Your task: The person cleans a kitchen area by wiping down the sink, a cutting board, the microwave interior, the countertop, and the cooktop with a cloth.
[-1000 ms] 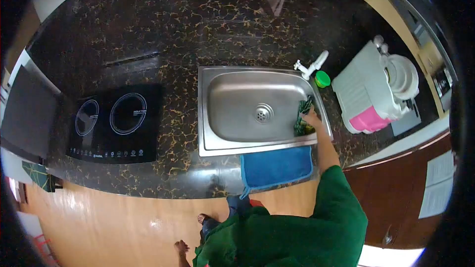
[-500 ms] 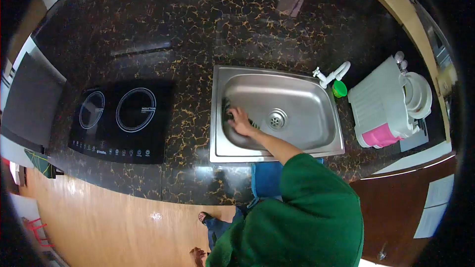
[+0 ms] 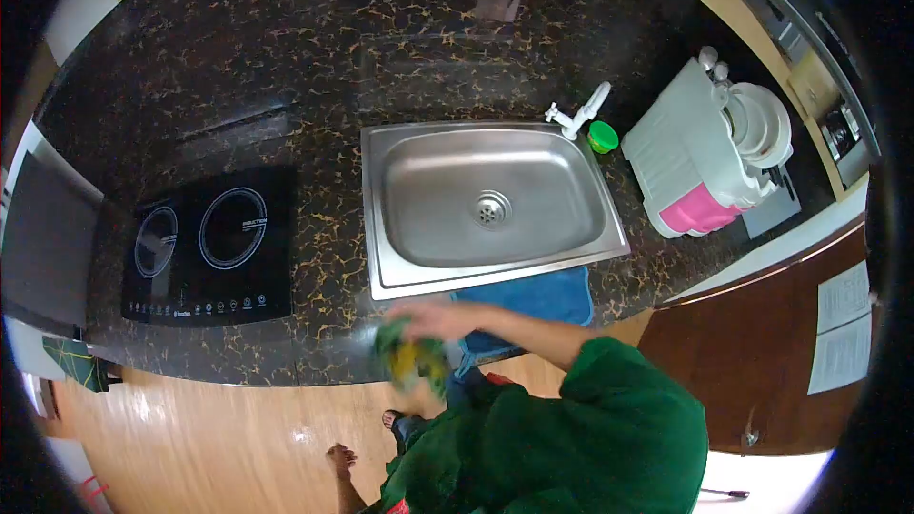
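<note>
Over the counter's front edge, my right hand (image 3: 433, 318) is closed on a crumpled green and yellow cloth (image 3: 409, 359). Hand and cloth are smeared by motion, and the cloth hangs down past the edge. Behind them lies the steel sink (image 3: 495, 264), its basin and drain (image 3: 491, 210) in plain sight. A blue towel (image 3: 538, 309) lies along the sink's front rim, partly under my right forearm. Low down by my side, my left hand (image 3: 341, 458) hangs above the floor with its fingers loosely apart, holding nothing.
On the left, a black induction cooktop (image 3: 211, 252) is set on the dark marbled counter (image 3: 333, 228). A white tap (image 3: 579, 116) and a green tub (image 3: 603, 137) stand behind the sink. At right is a white dish rack (image 3: 681, 148) with plates (image 3: 759, 126).
My right hand has come out of the sink toward me, bringing the cloth over the counter's front edge. My left hand has moved up and left. The view has shifted.
</note>
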Tool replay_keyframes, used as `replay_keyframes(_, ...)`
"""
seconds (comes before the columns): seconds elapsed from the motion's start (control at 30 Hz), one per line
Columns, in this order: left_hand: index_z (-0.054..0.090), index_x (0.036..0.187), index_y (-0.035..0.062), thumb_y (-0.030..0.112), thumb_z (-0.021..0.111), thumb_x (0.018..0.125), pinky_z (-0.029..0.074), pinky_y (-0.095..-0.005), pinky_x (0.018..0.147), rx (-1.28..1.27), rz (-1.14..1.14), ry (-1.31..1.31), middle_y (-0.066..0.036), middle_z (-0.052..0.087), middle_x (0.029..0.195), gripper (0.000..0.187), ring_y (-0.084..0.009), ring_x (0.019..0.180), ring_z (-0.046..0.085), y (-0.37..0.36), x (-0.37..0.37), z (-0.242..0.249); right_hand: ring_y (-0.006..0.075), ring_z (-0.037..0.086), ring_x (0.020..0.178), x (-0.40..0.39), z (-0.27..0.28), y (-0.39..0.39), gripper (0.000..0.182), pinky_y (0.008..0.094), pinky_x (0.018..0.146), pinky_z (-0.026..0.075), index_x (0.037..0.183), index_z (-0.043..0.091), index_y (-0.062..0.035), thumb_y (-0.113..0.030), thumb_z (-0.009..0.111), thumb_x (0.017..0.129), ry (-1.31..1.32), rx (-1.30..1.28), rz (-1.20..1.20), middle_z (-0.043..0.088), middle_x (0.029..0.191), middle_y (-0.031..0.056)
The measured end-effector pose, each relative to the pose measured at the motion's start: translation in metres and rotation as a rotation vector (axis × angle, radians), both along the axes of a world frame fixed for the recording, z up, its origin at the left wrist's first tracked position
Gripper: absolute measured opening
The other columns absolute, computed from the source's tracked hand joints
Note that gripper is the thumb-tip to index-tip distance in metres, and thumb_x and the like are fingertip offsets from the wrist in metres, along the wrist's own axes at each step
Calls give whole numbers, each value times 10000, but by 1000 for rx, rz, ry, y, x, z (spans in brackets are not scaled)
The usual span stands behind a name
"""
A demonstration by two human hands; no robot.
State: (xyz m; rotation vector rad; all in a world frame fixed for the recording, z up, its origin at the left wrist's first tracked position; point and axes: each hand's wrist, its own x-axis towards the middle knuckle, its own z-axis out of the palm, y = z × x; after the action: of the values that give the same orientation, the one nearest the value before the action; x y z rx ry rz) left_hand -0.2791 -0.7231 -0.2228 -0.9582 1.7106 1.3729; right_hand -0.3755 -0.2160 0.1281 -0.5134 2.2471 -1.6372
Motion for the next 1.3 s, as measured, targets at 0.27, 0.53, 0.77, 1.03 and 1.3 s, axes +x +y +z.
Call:
replay_keyframes(0.27, 500, 775, 90, 293, 518, 874, 384, -267, 334, 384, 200, 55, -90, 540, 564, 226, -204, 426, 540, -35, 77, -22, 199, 543, 869, 30, -134, 399, 550, 361, 705, 477, 1345, 278, -140, -307, 539, 891, -119, -205, -1686, 513, 1108, 65)
replay_keyframes(0.53, 541, 870, 80, 460, 492, 867, 449, -397, 598, 142, 272, -25, -82, 574, 750, 383, -253, 677, 563, 35, 169, -13, 193, 512, 918, -170, -229, 379, 672, 358, 727, 438, 1317, 285, -199, -388, 654, 788, 349, -495, -1999, 502, 1126, 62)
replay_keyframes(0.77, 529, 838, 98, 443, 528, 857, 421, -310, 442, 180, 279, 37, -76, 566, 640, 346, -209, 548, 564, 27, 186, -9, 419, 391, 1075, -310, -188, 148, 536, 473, 895, 358, 1257, 442, -242, -382, 628, 774, 125, 507, -1690, 422, 1150, 232)
replay_keyframes(1.03, 520, 789, 69, 315, 535, 873, 404, -276, 322, 627, 511, -228, -110, 573, 573, 261, -208, 411, 559, -26, 135, -24, 423, 549, 907, -189, -79, 39, 313, 465, 778, 468, 1056, 584, -191, -238, 581, 747, 173, 920, -467, 447, 1182, 280)
replay_keyframes(1.3, 523, 790, 64, 305, 516, 883, 397, -274, 319, -46, 189, 115, -106, 570, 580, 259, -198, 431, 561, 7, 98, 22, 241, 572, 966, -201, -10, 117, 297, 357, 829, 454, 984, 621, -54, -78, 657, 690, 351, 527, -248, 613, 1013, 131)
